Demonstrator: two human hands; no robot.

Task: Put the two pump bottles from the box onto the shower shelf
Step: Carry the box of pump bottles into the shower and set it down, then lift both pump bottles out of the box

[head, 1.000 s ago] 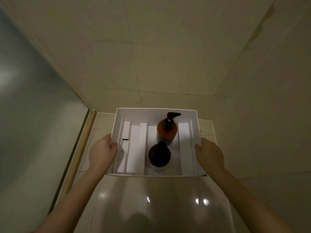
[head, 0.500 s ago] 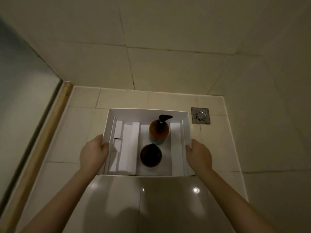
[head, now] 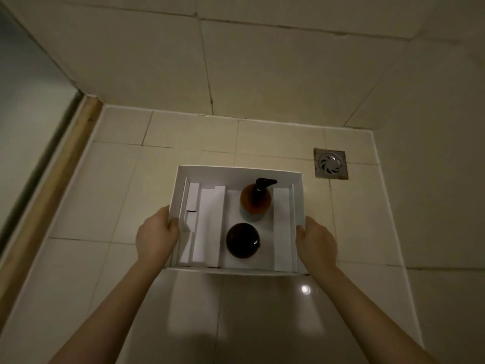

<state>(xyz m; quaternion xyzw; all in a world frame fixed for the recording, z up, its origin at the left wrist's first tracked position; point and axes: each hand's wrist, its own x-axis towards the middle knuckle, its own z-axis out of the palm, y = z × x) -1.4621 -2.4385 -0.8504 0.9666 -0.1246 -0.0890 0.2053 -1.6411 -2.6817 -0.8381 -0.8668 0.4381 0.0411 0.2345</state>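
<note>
- Nearest the camera, two bare forearms reach forward over glossy floor tiles (head: 262,324), which catch a small bright glint of light.
- The left hand (head: 157,236) has its grip closed on the left wall of the white box (head: 237,172), thumb hooked over the rim; the right hand (head: 316,241) clasps the right wall in the same way.
- Compared with a second ago, the view has tipped down: the box sits lower against the floor, and more floor tile shows beyond it.
- Inside the box, the near pump bottle (head: 242,240) is seen from straight above as a dark brown round; its pump head cannot be made out from this angle.
- Just beyond it, in the same middle compartment, the far pump bottle (head: 255,203) stands upright, amber with a black pump whose spout points right.
- No label, brand or writing can be read on either bottle or on the box; the light is dim.
- White cardboard dividers (head: 210,227) fill the left part of the box, and a narrow one runs along the right wall.
- Farther off, right of the box, a square metal floor drain (head: 330,163) shows; it was out of view a second ago.
- At the left, a wooden threshold strip (head: 52,174) runs beside a frosted panel (head: 23,106).
- Farthest, tiled walls (head: 262,61) meet in a corner.
</note>
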